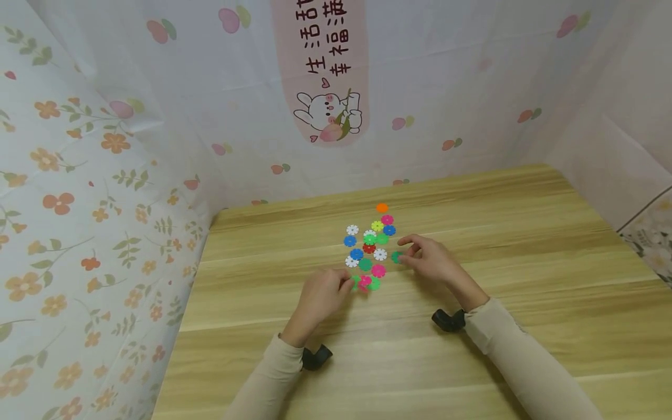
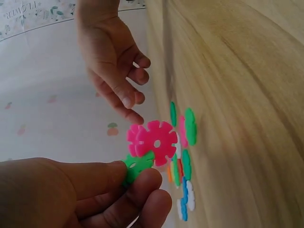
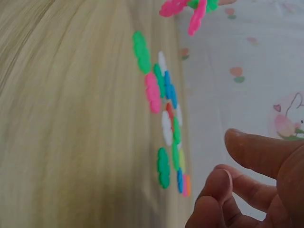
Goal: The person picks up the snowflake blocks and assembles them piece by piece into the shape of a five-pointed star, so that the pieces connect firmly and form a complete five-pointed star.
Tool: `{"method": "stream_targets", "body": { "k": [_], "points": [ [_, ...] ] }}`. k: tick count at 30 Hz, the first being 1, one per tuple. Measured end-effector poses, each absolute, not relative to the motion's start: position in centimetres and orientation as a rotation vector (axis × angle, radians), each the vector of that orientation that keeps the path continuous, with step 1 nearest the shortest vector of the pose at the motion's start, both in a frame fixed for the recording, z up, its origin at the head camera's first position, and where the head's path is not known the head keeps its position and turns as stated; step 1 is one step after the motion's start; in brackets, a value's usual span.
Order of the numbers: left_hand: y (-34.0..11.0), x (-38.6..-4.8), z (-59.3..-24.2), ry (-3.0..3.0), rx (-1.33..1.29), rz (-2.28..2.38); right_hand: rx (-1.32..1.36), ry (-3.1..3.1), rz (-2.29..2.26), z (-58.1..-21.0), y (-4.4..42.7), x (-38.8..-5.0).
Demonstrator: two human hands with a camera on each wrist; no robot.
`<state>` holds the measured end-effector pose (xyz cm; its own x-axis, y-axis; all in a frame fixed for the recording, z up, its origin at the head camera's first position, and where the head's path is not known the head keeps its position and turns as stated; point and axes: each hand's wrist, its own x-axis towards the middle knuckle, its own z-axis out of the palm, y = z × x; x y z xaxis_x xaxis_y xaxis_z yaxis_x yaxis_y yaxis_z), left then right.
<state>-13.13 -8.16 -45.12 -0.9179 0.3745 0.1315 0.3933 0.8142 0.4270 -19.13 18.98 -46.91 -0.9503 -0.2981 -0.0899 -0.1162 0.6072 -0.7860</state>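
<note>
My left hand [image 1: 321,298] pinches a light green notched disc [image 2: 144,162] between thumb and fingers in the left wrist view. Two pink discs [image 2: 163,153] are joined to it, held up off the table. My right hand [image 1: 433,263] hovers near a dark green disc [image 1: 396,257] at the right of the scattered discs. In the right wrist view the thumb and fingers of that hand [image 3: 266,178] are apart with nothing between them, and the dark green disc [image 3: 163,167] lies on the table.
Several loose discs in white, blue, red, green, pink and yellow lie mid-table, with an orange disc [image 1: 382,207] farthest back. The wooden table [image 1: 252,291] meets patterned cloth [image 1: 236,105] at its back and left side. Black pieces [image 1: 317,357] sit by both wrists.
</note>
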Motion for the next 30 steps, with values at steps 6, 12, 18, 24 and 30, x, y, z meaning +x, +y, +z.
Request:
{"method": "stream_targets", "body": {
  "k": [6, 12, 18, 24, 30],
  "points": [
    [-8.1, -13.2, -45.6, -3.042, -0.556, -0.737, -0.410, 2.683, -1.118, -47.7, 19.1, -19.6],
    [-8.2, -13.5, -45.8, -3.087, -0.512, -0.675, -0.480, 2.755, -1.018, -47.8, 19.0, -19.8],
    [-8.3, -13.7, -46.1, -3.105, -0.495, -0.626, -0.477, 2.839, -0.831, -48.2, 18.5, -20.2],
    [-8.4, -13.7, -46.3, -3.140, -0.494, -0.544, -0.446, 2.906, -0.721, -48.2, 18.1, -20.5],
    [-8.5, -13.6, -46.3, -3.141, -0.496, -0.541, -0.435, 2.923, -0.686, -48.0, 17.8, -20.2]
  ]
}}
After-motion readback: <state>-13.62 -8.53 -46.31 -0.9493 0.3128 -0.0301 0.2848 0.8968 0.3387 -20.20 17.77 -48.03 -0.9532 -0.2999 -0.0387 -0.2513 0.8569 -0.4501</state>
